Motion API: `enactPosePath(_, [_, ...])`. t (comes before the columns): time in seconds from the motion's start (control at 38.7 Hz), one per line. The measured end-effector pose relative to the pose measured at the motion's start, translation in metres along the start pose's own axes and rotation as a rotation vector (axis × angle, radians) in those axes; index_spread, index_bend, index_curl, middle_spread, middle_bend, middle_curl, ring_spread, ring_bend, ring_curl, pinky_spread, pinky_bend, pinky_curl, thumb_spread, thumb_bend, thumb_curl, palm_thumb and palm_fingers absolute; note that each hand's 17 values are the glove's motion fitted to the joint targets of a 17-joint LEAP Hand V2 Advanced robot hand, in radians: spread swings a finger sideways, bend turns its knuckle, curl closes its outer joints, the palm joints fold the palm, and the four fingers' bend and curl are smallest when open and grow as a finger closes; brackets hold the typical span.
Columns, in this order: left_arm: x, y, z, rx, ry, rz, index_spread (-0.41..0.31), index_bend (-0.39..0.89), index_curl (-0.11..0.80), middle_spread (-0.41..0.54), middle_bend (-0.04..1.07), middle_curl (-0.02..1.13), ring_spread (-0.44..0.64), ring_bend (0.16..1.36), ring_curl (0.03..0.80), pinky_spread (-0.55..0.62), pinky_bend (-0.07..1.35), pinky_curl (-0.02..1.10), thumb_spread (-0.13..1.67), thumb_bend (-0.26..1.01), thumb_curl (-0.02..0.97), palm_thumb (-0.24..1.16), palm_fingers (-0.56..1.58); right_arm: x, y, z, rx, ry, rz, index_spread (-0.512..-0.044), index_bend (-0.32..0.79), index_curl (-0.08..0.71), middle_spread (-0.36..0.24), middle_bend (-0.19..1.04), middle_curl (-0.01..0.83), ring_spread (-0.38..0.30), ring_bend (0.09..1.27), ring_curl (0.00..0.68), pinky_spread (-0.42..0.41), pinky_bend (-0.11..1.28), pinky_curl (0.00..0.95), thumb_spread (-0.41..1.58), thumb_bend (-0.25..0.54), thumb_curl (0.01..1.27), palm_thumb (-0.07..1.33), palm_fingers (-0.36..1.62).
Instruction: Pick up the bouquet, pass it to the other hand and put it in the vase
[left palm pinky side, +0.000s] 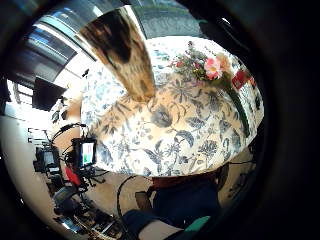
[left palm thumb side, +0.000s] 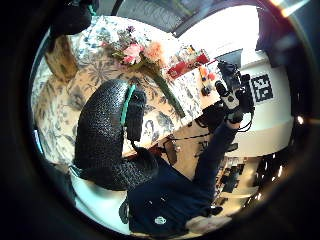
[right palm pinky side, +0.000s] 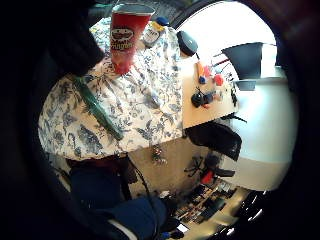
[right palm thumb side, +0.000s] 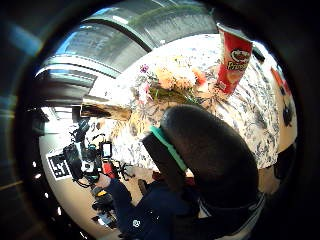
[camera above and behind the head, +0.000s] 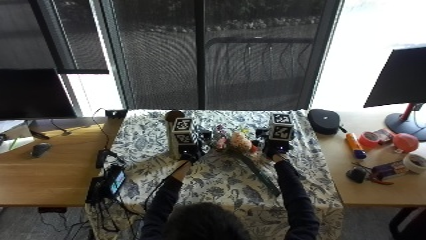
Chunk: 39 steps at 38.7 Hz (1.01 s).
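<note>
Wooden table (camera above and behind the head: 46, 175) spanning the outside view, middle part under a white cloth (camera above and behind the head: 226, 185) with blue flower print. Dark slatted blinds (camera above and behind the head: 219, 55) across the window behind; black monitor (camera above and behind the head: 33, 95) at left edge, another at upper right.

Bouquet (camera above and behind the head: 241, 150) lying flat on the cloth at frame centre. Long axis diagonal: pink and peach blooms toward upper left, green stem running down to lower right, toward the table's near edge.

Vase (camera above and behind the head: 174, 135), tall and tan, upright just left of the blooms, beside the left hand (camera above and behind the head: 188, 152). Left fingers: cannot tell, hidden. Right hand (camera above and behind the head: 276, 147) at the bouquet's right; fingers likewise cannot tell.

Red can (right palm pinky side: 122, 37) upright on the cloth near the stem, "Pringles" partly legible on its label.

Black pouch (camera above and behind the head: 324, 121), orange tube and small red items at right on bare wood.
</note>
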<state>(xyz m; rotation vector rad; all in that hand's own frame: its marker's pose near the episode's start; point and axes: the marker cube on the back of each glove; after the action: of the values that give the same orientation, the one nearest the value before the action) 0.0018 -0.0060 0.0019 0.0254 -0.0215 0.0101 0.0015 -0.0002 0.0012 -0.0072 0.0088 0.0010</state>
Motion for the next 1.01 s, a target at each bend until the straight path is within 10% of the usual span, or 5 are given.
enactPosePath(0.39, [0.020,0.010,0.001,-0.051,0.005,0.038,-0.108,0.36,0.260,-0.004,0.23,0.24,0.14,0.37,0.189,0.23,0.16,0.15,1.03,0.12,0.164,0.29,0.57,-0.004,0.045,-0.024,0.005,-0.017,-0.034,-0.344,0.16,0.179,-0.085,0.22,0.184,0.011,0.31,0.161,0.116,0.34,0.206,1.05,0.137,0.11,0.29,0.33])
enactPosePath(1.01, [-0.006,0.004,0.005,0.032,0.039,0.027,-0.125,0.31,0.373,-0.004,0.19,0.33,0.17,0.34,0.237,0.26,0.15,0.19,1.18,0.00,0.261,0.32,0.55,0.001,0.018,-0.027,-0.038,-0.069,0.054,-0.308,0.06,0.169,-0.029,0.22,0.287,0.092,0.49,0.265,0.209,0.50,0.318,1.17,0.012,0.20,0.29,0.46])
